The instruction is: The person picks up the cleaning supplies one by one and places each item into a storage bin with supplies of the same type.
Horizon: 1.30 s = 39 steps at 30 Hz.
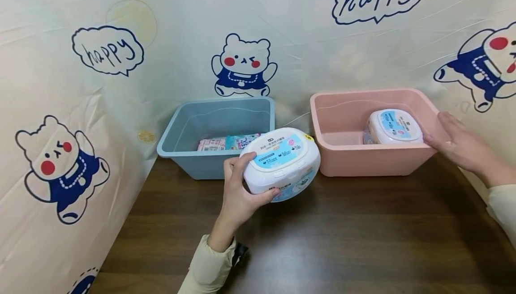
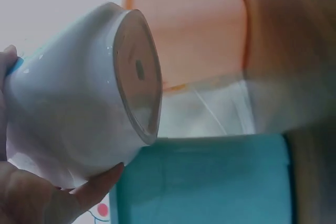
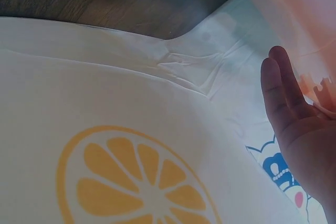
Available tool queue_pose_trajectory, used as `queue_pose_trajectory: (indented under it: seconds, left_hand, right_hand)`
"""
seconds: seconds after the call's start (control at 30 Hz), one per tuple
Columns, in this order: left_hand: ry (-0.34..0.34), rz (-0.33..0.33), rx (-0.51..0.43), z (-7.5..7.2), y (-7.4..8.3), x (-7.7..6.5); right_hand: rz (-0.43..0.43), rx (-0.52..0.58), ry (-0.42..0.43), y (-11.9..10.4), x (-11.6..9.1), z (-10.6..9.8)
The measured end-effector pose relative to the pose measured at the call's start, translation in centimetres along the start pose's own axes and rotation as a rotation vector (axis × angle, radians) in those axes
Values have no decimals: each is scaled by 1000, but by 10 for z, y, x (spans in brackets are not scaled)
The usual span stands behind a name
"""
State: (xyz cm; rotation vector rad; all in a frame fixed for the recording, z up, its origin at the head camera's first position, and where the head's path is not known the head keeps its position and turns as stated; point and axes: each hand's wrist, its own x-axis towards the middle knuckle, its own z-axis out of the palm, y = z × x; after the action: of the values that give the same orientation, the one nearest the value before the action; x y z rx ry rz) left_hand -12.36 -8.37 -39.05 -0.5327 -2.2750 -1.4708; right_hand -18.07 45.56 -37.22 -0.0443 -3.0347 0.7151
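Note:
My left hand [image 1: 242,191] grips a white laundry-pod tub [image 1: 282,164] with a blue label, thumb on its front and fingers over its left side. The tub is tilted, in front of the gap between a blue bin [image 1: 201,166] and a pink bin [image 1: 363,163]. In the left wrist view the base of the tub [image 2: 137,77] faces the bins. My right hand [image 1: 463,144] is at the right rim of the pink bin, its fingers extended along the outside. A second white tub [image 1: 396,126] sits inside that bin, upright at the right.
Inside the blue bin lie a pink packet [image 1: 211,144] and a blue packet [image 1: 243,141]. Both bins stand at the back of a dark wooden table [image 1: 342,240]. A cloth [image 1: 181,30] printed with bears hangs behind and along the sides.

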Motion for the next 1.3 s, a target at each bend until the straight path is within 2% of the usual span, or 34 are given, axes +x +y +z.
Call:
queue_pose_trajectory:
  seconds: [0.4, 0.73, 1.03, 1.3]
  left_hand:
    - [109, -36, -9, 24, 32, 22]
    - [204, -46, 7, 49, 47, 46]
    - [286, -53, 55, 85, 63, 66]
    - [341, -99, 176, 124, 76, 81]
  right_hand:
    - [24, 0, -6, -1, -1, -1]
    - [28, 34, -20, -1, 2, -1]
    - [36, 47, -6, -3, 1, 0]
    - [61, 55, -19, -4, -1, 0]
